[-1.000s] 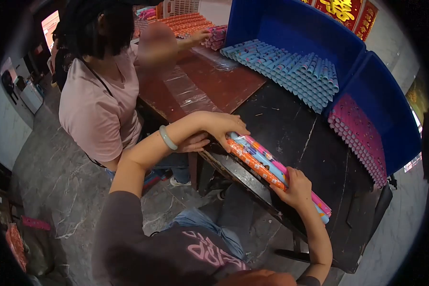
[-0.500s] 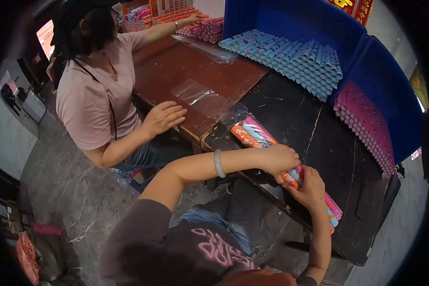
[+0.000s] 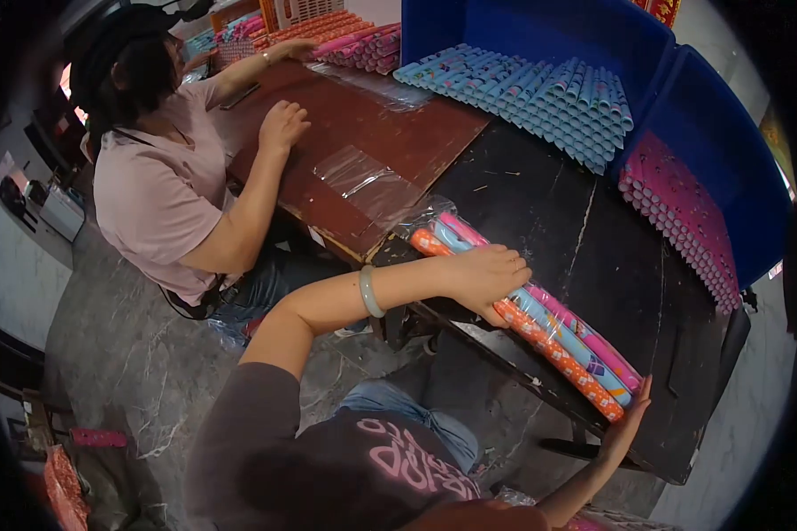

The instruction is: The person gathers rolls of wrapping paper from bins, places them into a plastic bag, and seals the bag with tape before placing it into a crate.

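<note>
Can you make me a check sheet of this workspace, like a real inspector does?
Surface: black table, scuffed, beside a brown table.
Job's things: three rolls, orange, blue and pink, together in clear wrap on the black table.
Clutter: flat clear plastic on the brown table; small bits on the black.
Hands: left hand wraps over the rolls; right hand is at their near end.
Cables: nothing seen for sure.
Surroundings: blue bins, stacked light-blue rolls, pink rolls, a co-worker.

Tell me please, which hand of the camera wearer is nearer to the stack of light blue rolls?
Left. The left hand lies across the wrapped rolls, nearer the light blue stack; the right hand is at their lower right end, farther away.
</note>
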Available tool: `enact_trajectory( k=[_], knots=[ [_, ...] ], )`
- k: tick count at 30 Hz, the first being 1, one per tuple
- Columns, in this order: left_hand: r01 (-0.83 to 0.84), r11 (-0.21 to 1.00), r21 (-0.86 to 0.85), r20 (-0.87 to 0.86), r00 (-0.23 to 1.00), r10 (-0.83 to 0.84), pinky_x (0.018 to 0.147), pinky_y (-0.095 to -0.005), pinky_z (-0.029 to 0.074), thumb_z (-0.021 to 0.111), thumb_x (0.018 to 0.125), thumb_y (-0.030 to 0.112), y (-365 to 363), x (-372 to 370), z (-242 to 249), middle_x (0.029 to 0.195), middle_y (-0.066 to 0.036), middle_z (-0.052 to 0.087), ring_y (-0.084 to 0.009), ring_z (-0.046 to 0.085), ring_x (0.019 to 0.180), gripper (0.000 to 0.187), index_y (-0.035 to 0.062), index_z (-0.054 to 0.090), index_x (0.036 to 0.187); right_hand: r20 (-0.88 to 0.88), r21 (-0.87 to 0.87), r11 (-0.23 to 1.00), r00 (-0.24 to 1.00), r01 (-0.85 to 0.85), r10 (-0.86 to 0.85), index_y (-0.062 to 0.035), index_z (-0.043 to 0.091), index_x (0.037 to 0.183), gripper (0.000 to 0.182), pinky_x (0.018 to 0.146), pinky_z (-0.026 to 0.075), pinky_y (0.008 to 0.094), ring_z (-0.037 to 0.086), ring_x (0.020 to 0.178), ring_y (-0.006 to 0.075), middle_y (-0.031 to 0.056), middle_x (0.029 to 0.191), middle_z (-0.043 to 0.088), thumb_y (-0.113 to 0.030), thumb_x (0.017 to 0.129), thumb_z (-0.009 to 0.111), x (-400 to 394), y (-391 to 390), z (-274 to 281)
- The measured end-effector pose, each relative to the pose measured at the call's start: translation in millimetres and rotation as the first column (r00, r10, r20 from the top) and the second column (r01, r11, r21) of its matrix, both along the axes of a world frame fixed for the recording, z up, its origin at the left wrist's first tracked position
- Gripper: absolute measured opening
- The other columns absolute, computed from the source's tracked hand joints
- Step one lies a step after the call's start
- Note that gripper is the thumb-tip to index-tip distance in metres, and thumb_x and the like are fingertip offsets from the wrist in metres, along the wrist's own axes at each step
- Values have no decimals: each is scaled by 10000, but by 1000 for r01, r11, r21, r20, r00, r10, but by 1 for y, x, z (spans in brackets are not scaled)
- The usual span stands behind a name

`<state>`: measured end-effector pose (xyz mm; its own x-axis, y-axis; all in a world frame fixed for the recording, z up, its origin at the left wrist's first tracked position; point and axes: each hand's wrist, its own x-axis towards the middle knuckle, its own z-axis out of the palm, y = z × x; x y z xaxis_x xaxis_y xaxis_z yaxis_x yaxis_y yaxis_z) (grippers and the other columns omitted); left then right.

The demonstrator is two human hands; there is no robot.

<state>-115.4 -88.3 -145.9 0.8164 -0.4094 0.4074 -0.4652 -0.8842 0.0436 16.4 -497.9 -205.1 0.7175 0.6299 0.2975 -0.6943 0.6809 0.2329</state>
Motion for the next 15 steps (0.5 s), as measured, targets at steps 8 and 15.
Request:
enact_trajectory(
  k=[8, 15],
  knots=[
    [40, 999, 22, 60, 997, -41, 760, -356, 436, 710, 616, 439, -41, 6, 6, 888, -174, 561, -299, 551, 850, 664, -91, 529, 973, -131, 296, 953, 986, -58, 101, -91, 193, 1433, 667, 1107, 41, 370, 92, 1386, 231, 114, 1501, 124, -543, 942, 205, -57, 117, 5],
    [72, 997, -38, -33, 997, -73, 782, -332, 412, 742, 561, 443, -106, 18, 3, 877, -137, 585, -273, 551, 883, 621, -53, 581, 899, 775, -626, 291, 619, 724, 126, -81, 113, 1445, 705, 1089, 170, 381, 192, 1355, 252, 130, 1487, 141, -545, 935, 261, -100, 159, 25]
  ],
)
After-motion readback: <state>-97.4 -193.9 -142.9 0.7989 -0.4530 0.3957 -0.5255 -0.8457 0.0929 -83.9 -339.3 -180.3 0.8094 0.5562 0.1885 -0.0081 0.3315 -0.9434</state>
